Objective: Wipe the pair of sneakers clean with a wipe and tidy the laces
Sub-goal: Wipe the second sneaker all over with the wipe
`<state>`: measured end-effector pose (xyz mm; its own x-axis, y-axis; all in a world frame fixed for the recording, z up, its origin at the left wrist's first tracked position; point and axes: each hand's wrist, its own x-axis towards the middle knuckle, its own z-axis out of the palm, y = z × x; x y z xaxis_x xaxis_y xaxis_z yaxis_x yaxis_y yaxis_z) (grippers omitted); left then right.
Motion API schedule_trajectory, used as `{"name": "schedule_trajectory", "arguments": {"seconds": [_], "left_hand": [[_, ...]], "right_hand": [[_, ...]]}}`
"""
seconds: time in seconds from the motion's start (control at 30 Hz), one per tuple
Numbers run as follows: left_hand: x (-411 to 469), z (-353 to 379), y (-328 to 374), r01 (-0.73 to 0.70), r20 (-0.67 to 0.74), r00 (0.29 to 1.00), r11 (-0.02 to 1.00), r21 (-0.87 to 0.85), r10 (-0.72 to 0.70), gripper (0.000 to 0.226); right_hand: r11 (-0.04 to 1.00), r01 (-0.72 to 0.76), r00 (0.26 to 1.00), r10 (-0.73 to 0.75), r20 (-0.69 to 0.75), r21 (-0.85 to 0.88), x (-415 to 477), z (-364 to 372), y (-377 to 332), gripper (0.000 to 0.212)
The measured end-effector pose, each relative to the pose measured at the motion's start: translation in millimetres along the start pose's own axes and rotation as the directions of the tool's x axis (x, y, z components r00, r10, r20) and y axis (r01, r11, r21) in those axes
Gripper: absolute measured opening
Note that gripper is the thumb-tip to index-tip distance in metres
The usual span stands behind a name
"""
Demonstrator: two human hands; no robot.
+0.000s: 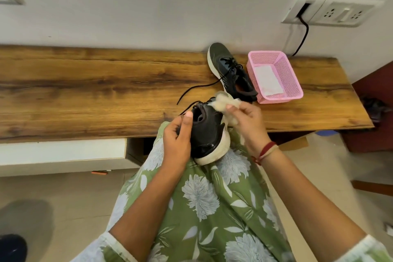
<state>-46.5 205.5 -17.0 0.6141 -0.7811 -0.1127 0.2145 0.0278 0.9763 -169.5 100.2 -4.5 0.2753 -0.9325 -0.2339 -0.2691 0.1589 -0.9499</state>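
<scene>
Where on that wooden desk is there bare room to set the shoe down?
The desktop is bare left of the loose lace. A smaller patch lies right of the pink basket. Crowded: the other sneaker lies close beside the basket.

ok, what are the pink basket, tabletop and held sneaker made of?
Pink basket: likely moulded plastic, perforated mesh walls. Tabletop: wood or wood-look laminate, grain visible, low sheen. Held sneaker: black upper glossy at the toe, probably synthetic; white sole looks matte foam.

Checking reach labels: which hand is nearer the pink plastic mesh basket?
Right. The right hand, holding a crumpled white wipe, sits just left of the pink plastic mesh basket, towards the person; the left hand grips the black sneaker farther left.
</scene>
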Motion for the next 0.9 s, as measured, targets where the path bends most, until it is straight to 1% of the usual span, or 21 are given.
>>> {"name": "schedule_trajectory", "arguments": {"seconds": [0.03, 0.07, 0.1, 0.17, 0.23, 0.27, 0.3, 0.37, 0.4, 0.47, 0.5, 0.53, 0.6, 0.63, 0.67, 0.73, 0.77, 0.8, 0.83, 0.87, 0.9], "left_hand": [[0, 0, 1, -0.001, 0.006, 1.0, 1.0, 0.011, 0.001, 0.038], [0, 0, 3, 0.002, 0.006, 1.0, 1.0, 0.021, -0.003, 0.039], [-1, 0, 4, 0.014, 0.004, 1.0, 0.999, 0.03, -0.014, 0.04], [-2, -3, 7, 0.057, 0.025, 0.998, 0.993, 0.099, -0.06, 0.038], [4, -11, 14, 0.194, 0.097, 0.972, 0.965, 0.175, -0.213, 0.031], [12, -16, 18, 0.289, 0.151, 0.934, 0.933, 0.213, -0.323, 0.029], [19, -20, 25, 0.364, 0.212, 0.88, 0.891, 0.271, -0.424, 0.036], [37, -23, 35, 0.415, 0.289, 0.783, 0.808, 0.418, -0.551, 0.06], [41, -18, 41, 0.412, 0.293, 0.757, 0.775, 0.478, -0.583, 0.063], [48, -2, 43, 0.378, 0.247, 0.763, 0.722, 0.579, -0.597, 0.059], [49, 6, 41, 0.354, 0.232, 0.776, 0.709, 0.61, -0.587, 0.049], [49, 12, 41, 0.325, 0.227, 0.786, 0.697, 0.639, -0.575, 0.036], [48, 19, 39, 0.304, 0.21, 0.806, 0.691, 0.656, -0.554, 0.024], [47, 19, 37, 0.33, 0.208, 0.803, 0.708, 0.624, -0.558, 0.018], [44, 17, 37, 0.379, 0.213, 0.792, 0.735, 0.563, -0.572, 0.014], [38, 13, 35, 0.473, 0.253, 0.778, 0.801, 0.367, -0.575, 0.007], [35, 12, 31, 0.485, 0.274, 0.784, 0.825, 0.291, -0.558, 0.006], [33, 11, 29, 0.478, 0.282, 0.798, 0.845, 0.24, -0.532, 0.011], [32, 11, 24, 0.469, 0.273, 0.817, 0.861, 0.197, -0.508, 0.016], [31, 11, 23, 0.471, 0.249, 0.834, 0.87, 0.145, -0.493, 0.018], [31, 9, 20, 0.484, 0.225, 0.843, 0.871, 0.082, -0.489, 0.018]], "right_hand": [[0.981, 0.101, 0.993, -0.09, 0.072, -0.166, -4, 6, 1, 0.018], [0.937, 0.204, 0.977, -0.174, 0.127, -0.285, -9, 10, 2, 0.022], [0.892, 0.278, 0.959, -0.238, 0.154, -0.356, -14, 12, 3, 0.024], [0.863, 0.347, 0.937, -0.299, 0.183, -0.367, -22, 12, 1, 0.022], [0.874, 0.363, 0.928, -0.309, 0.208, -0.322, -32, 10, 0, 0.013], [0.892, 0.349, 0.931, -0.296, 0.212, -0.287, -36, 8, 0, 0.012], [0.912, 0.327, 0.936, -0.277, 0.217, -0.247, -41, 6, 0, 0.015], [0.934, 0.309, 0.933, -0.262, 0.247, -0.18, -47, 1, 2, 0.019], [0.938, 0.316, 0.926, -0.271, 0.264, -0.144, -50, 0, 4, 0.02], [0.964, 0.268, 0.925, -0.256, 0.279, -0.002, -51, -2, 7, 0.021], [0.975, 0.185, 0.938, -0.212, 0.276, 0.12, -51, -4, 6, 0.022], [0.961, 0.066, 0.952, -0.141, 0.27, 0.27, -49, -5, 3, 0.02], [0.833, -0.163, 0.973, 0.048, 0.226, 0.528, -40, -10, -2, 0.023], [0.784, -0.2, 0.977, 0.119, 0.174, 0.588, -35, -13, -3, 0.026], [0.783, -0.188, 0.982, 0.149, 0.115, 0.593, -30, -14, -5, 0.024], [0.878, -0.092, 0.996, 0.078, 0.049, 0.47, -21, -10, -9, 0.018], [0.945, -0.014, 0.998, -0.004, 0.055, 0.328, -17, -7, -11, 0.017], [0.987, 0.088, 0.991, -0.101, 0.093, 0.131, -14, -2, -12, 0.019], [0.974, 0.208, 0.968, -0.193, 0.159, -0.084, -11, 2, -12, 0.021], [0.909, 0.33, 0.933, -0.273, 0.234, -0.255, -11, 6, -11, 0.023], [0.831, 0.425, 0.897, -0.332, 0.293, -0.358, -12, 8, -8, 0.025]]}}
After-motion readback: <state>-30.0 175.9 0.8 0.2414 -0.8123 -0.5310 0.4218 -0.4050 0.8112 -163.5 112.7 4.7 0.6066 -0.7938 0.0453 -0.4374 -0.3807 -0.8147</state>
